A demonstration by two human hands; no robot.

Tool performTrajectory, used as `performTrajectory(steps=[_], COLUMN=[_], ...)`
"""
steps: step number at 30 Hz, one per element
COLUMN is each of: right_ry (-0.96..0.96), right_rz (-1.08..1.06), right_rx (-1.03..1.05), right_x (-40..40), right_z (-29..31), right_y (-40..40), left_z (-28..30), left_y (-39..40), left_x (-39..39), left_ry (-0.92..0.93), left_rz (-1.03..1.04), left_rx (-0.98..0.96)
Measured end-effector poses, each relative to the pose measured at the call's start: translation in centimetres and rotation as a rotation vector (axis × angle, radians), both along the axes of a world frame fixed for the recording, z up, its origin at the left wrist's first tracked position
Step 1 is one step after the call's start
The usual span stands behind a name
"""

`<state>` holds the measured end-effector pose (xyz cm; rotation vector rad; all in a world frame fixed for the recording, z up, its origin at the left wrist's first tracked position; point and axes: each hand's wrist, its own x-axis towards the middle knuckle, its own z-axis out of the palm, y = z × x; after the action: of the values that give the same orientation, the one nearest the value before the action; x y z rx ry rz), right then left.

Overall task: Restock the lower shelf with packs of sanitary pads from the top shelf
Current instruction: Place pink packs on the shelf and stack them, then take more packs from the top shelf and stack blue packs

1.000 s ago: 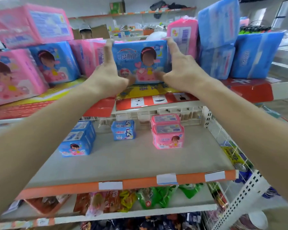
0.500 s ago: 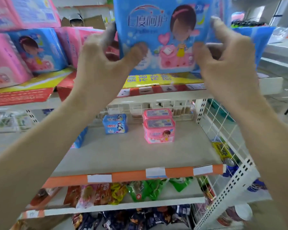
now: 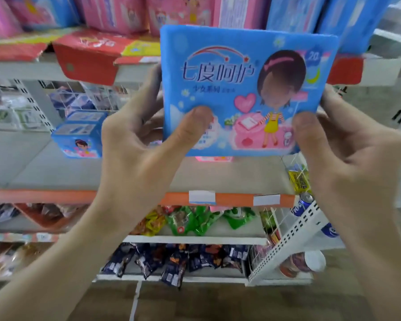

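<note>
Both hands hold a blue pack [image 3: 248, 89] upright in mid-air, in front of the shelves, its printed face toward the camera. Left hand [image 3: 134, 144] grips the pack's left edge: thumb pressed on the lower front, fingers curled behind. Right hand [image 3: 347, 154] grips the right edge the same way, thumb on the front lower corner. The pack touches no shelf; it hangs between the top shelf [image 3: 33, 68] and the lower shelf [image 3: 44, 170]. Top shelf carries pink and blue packs [image 3: 116, 12] in a row. On the lower shelf, a small blue stack [image 3: 79, 135] sits at left; a pink pack [image 3: 214, 158] peeks out just under the held pack. Snack bags [image 3: 195, 221] fill the shelf beneath.
</note>
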<state>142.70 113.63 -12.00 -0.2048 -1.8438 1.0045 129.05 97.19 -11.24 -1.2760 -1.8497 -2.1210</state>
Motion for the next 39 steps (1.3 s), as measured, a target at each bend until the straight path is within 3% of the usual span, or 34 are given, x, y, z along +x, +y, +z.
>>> performTrajectory(steps=[14, 19, 28, 39], right_ry=[-0.193, -0.255, -0.384, -0.445], right_rz=[0.121, 0.236, 0.244, 0.238], right_rx=[-0.055, -0.168, -0.184, -0.248], right_x=[1.3, -0.1, -3.6, -8.5], right_z=[-7.2, -9.1, -12.9, -14.4], right_y=[-1.9, -3.7, -6.4, -10.7], left_z=[-7.0, -9.3, -11.9, -13.9], left_y=[-2.8, -4.1, -7.6, -12.0], left_x=[2.7, 2.3, -1.1, -5.6], left_ry=[-0.239, -0.315, -0.506, -0.612], left_rz=[0.055, 0.075, 0.004, -0.031], left_rx=[-0.112, -0.151, -0.225, -0.214])
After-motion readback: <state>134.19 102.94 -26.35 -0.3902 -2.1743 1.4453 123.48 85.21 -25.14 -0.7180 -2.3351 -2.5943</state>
